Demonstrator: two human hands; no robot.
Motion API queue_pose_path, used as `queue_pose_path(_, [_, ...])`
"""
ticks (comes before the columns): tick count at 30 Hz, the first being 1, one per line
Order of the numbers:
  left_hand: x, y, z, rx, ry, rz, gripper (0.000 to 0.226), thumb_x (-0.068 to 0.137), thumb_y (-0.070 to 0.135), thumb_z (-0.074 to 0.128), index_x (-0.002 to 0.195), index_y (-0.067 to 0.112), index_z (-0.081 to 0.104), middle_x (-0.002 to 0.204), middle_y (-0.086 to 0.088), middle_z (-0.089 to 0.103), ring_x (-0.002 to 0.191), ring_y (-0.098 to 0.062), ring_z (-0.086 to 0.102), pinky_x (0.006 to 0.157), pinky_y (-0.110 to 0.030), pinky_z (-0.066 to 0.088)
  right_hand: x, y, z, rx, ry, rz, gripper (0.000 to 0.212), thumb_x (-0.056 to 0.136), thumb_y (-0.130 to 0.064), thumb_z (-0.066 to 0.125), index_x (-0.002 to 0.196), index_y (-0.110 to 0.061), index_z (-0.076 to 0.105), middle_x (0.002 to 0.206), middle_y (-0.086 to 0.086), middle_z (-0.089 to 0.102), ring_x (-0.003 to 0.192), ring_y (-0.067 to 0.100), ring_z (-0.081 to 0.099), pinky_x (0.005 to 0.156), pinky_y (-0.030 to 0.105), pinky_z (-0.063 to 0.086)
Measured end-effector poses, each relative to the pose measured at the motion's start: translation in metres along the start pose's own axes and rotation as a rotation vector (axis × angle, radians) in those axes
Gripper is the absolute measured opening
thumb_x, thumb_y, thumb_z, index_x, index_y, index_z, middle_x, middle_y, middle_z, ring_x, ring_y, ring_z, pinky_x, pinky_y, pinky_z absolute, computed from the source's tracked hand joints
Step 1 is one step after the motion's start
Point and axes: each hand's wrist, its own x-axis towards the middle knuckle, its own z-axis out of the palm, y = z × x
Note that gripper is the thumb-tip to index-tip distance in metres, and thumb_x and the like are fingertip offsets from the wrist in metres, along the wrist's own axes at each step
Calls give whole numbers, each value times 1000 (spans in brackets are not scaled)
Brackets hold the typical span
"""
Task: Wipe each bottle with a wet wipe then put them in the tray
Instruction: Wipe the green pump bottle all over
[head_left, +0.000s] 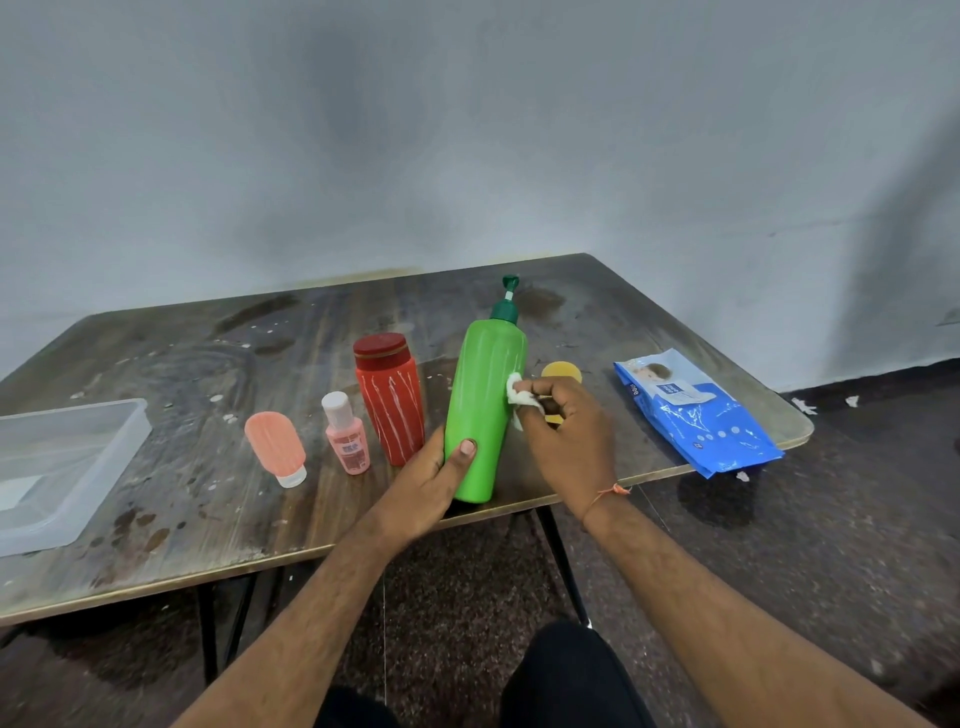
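A tall green pump bottle (483, 395) stands near the table's front edge, tilted slightly right. My left hand (428, 483) grips its lower part. My right hand (566, 431) pinches a crumpled white wet wipe (519, 392) against the bottle's right side. Left of it stand a red bottle with white streaks (390, 397), a small pink bottle with a white cap (347, 434) and a salmon tube resting on its cap (275, 447). A yellow bottle (561, 371) is mostly hidden behind my right hand. The clear plastic tray (111, 441) sits at the far left.
A blue pack of wet wipes (693, 413) lies at the table's right end, overhanging the edge. The worn wooden table (208, 519) is stained and backs onto a grey wall. Dark floor and the table's black legs show below.
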Motion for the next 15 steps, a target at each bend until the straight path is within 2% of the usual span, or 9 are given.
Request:
queue_pose_path(3, [1, -3, 0, 16, 16, 13, 55, 102, 53, 42, 152, 31, 41, 135, 12, 64, 120, 3, 63, 95, -12, 51, -12, 0, -1, -45, -37, -52, 16, 92, -7, 76, 97, -22, 76, 101, -11, 75, 92, 3, 70, 76, 14, 54])
queue_pose_path(6, [3, -5, 1, 24, 34, 29, 53, 103, 53, 42, 150, 28, 45, 133, 9, 64, 116, 6, 62, 92, -11, 50, -31, 4, -4, -97, -149, -161, 7, 91, -12, 76, 96, -17, 78, 99, -11, 73, 90, 6, 69, 76, 20, 55])
queue_pose_path(9, [5, -10, 1, 35, 41, 46, 55, 105, 60, 41, 149, 27, 47, 133, 7, 65, 118, 0, 63, 96, -21, 53, -36, 8, -7, -140, -202, -251, 12, 91, -16, 72, 101, -16, 79, 102, -9, 71, 87, 5, 68, 75, 26, 57])
queue_pose_path(11, [4, -11, 1, 43, 42, 53, 62, 102, 62, 43, 152, 26, 46, 134, 7, 65, 120, -3, 63, 98, -23, 54, -28, 7, -8, -163, -185, -248, 15, 91, -13, 74, 105, -15, 80, 103, -9, 71, 86, 5, 67, 73, 29, 57])
queue_pose_path(15, [2, -11, 2, 56, 52, 81, 61, 105, 57, 44, 158, 27, 40, 138, 12, 62, 124, 2, 61, 102, -19, 52, 3, -8, -5, -209, -67, -255, 15, 92, -12, 78, 106, -17, 81, 102, -8, 71, 84, 6, 66, 72, 25, 55])
